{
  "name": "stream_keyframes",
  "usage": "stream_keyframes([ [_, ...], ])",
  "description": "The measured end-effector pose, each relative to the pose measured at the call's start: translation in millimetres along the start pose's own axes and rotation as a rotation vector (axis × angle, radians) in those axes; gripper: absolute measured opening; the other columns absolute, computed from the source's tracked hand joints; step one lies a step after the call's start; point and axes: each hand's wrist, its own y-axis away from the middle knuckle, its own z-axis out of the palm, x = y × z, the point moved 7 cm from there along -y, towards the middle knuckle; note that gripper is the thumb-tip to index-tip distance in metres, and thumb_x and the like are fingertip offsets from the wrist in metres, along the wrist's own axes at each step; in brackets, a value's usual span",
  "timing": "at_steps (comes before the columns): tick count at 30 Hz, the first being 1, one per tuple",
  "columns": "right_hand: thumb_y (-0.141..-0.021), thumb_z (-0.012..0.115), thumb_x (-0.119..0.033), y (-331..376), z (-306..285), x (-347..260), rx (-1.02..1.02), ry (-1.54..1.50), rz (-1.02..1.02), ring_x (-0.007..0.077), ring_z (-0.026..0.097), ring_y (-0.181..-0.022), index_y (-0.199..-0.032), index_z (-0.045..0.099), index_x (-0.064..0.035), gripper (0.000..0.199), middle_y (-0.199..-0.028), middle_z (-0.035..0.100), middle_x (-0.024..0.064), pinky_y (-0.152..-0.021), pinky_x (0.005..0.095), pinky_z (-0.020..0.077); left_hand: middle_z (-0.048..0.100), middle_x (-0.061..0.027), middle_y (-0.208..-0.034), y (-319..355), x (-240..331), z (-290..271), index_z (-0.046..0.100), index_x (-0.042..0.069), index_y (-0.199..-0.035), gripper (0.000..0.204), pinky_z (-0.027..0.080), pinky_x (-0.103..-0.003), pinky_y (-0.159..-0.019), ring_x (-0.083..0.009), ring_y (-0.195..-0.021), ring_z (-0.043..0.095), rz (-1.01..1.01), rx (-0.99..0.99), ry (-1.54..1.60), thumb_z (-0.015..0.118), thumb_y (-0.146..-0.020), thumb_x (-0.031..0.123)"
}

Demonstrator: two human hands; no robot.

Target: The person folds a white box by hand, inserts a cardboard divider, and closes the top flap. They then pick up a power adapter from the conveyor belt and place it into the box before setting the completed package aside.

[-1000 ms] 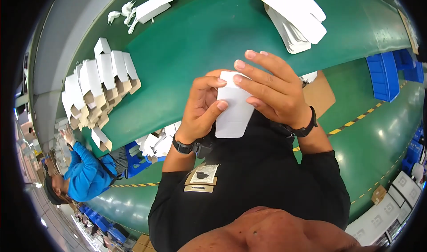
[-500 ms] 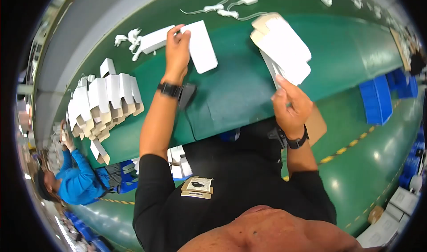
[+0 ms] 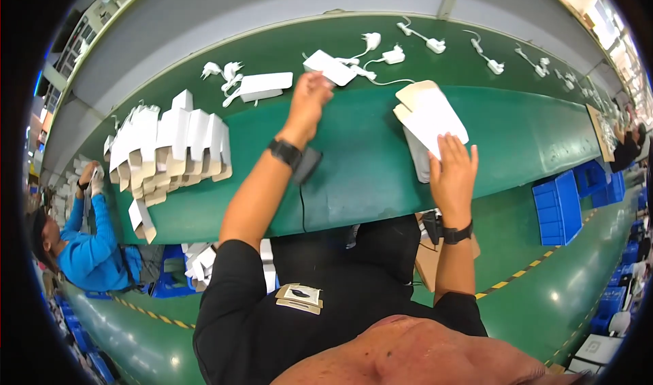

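Observation:
My left hand (image 3: 309,106) is at the back middle of the green bench, loosely curled and a little blurred, with nothing visible in it. Just beyond its fingertips lies a smooth white box (image 3: 330,67). My right hand (image 3: 453,177) rests with its fingers stretched flat on the near end of a white carton (image 3: 439,116) with raised tan-lined flaps. Under that carton a pale, rounded white item (image 3: 417,157) shows in part. A white cable runs from a plug adapter (image 3: 393,55) towards the carton's far end.
White cartons (image 3: 173,137) stand piled at the left, beside another white box (image 3: 266,84) and plugs. Several adapters with cables (image 3: 432,45) line the bench's back. A dark corded device (image 3: 309,165) lies by my left wrist. Blue bins (image 3: 558,208) stand right; a co-worker in blue (image 3: 98,252) is left.
My left hand has let go of the smooth white box, which now lies farther back. My right hand has gone from pinching at the carton's near edge to lying flat on it.

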Motion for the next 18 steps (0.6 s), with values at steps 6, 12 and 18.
stream_keyframes([
  [6, -0.098, 0.060, -0.014, 6.6, -42.6, -37.2, 0.178, -0.075, -0.053, 0.0362, 0.059, -0.124, -0.129, 0.064, -0.0028, 0.033, -0.130, 0.066, 0.0148, -0.111, 0.0497, 0.0377, 0.052, -0.0155, -0.140, 148.3, 29.5, 58.4, 0.044, 0.006, -0.144, 0.058, 0.047, -0.040, -0.105, -0.0272, -0.129, 0.055, -0.077, -0.301, 0.152, 0.068, -0.097, 0.030],
  [12, -0.097, 0.057, -0.007, 34.2, -52.0, -156.5, 0.107, -0.725, -0.285, 0.0366, 0.066, -0.103, -0.123, 0.063, 0.0029, 0.029, -0.118, 0.069, 0.0198, -0.088, 0.0441, 0.0517, 0.041, -0.0234, -0.154, 184.7, 60.1, 54.8, 0.025, 0.005, -0.158, 0.100, 0.038, -0.047, -0.115, -0.0355, -0.140, 0.045, 0.106, -0.332, 0.292, 0.075, -0.086, 0.053],
  [18, -0.094, 0.062, -0.009, 17.2, -59.7, -126.5, -0.151, -1.270, -0.030, 0.0227, 0.069, -0.086, -0.115, 0.064, 0.0019, 0.023, -0.094, 0.072, 0.0150, -0.080, 0.0348, 0.0523, 0.044, -0.0188, -0.151, 218.2, 53.3, 23.4, 0.020, 0.006, -0.159, 0.105, 0.037, -0.043, -0.115, -0.0292, -0.138, 0.047, -0.172, -0.631, 0.389, 0.079, -0.083, 0.048],
])
